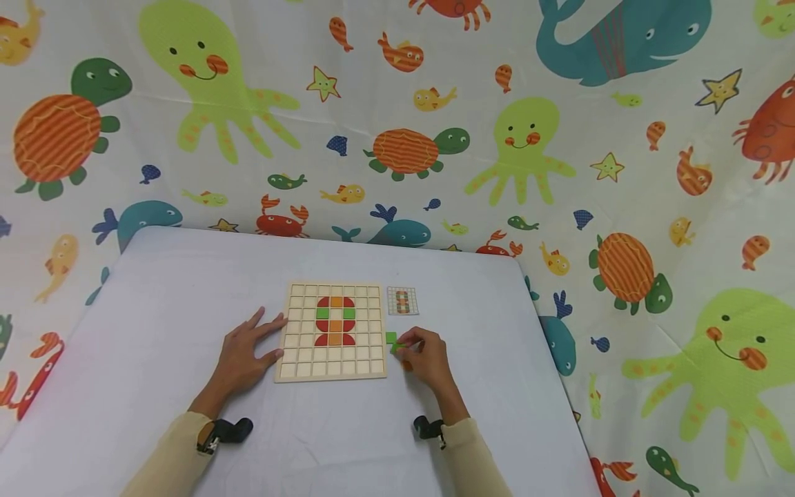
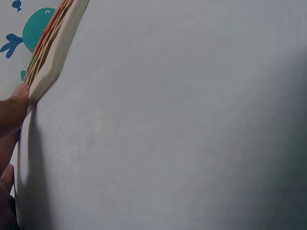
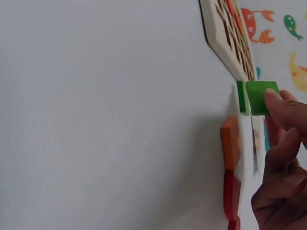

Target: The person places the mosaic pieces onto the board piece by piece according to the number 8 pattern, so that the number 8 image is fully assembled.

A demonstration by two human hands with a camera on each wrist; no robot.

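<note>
A wooden grid board [image 1: 304, 371] lies on the white table. Red, orange and green tiles form a pattern in its upper middle cells. My left hand [image 1: 242, 357] rests against the board's left edge, fingers spread and thumb touching the lower side. Off the board's right edge, my right hand [image 1: 428, 357] pinches a green square tile [image 3: 258, 98] between thumb and fingers. Right beside it is another green tile [image 1: 390, 337]. Near that hand in the right wrist view stand an orange tile [image 3: 230, 146] and a red tile [image 3: 231, 196], mostly hidden from the head view.
A small printed pattern card [image 1: 404, 301] lies right of the board's upper corner. Behind the white table [image 1: 199, 297] hangs a cloth [image 1: 248, 186] printed with sea animals. Each wrist wears a black camera.
</note>
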